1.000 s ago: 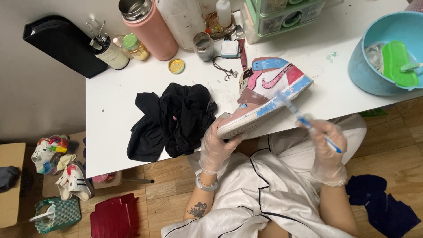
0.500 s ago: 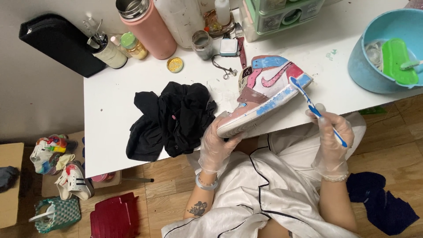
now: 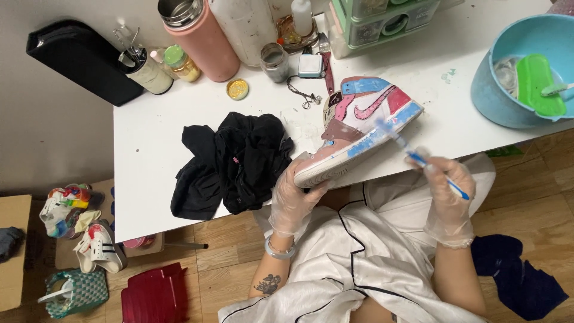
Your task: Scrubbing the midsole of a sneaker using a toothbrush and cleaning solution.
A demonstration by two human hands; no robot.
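Head view, looking straight down. High-top sneaker [image 3: 359, 134] in pink, white, blue and brown, lying on its side at the near edge of the white desk [image 3: 155, 155], toe overhanging toward the lap. Left hand [image 3: 294, 200], in a thin clear glove, cupped under the toe, fingers clamped on the toe and sole edge. Right hand [image 3: 447, 197], also gloved, fingers pinched together on the handle of a blue toothbrush [image 3: 418, 157]; bristle end touching the blue strip along the sole near the heel. Crumpled black cloth [image 3: 233, 158] just left of the shoe, touching the left fingertips or nearly so; cannot tell which. Far side of desk: pink flask [image 3: 200, 36], small glass jar [image 3: 274, 60], gold lid [image 3: 237, 89], green drawer unit [image 3: 382, 18]. Blue basin [image 3: 508, 72] at the far right corner, green brush [image 3: 538, 84] lying inside. Black case [image 3: 78, 60] far left, against the wall. On the floor at left, a pile of painted shoes [image 3: 78, 221] and a red bin [image 3: 155, 293]. Judgement for good scrubbing: keep toe grip firm so the shoe does not pivot, work in short strokes along the sole strip, keep bristles off the painted upper panels, keep cloth within reach for wiping.
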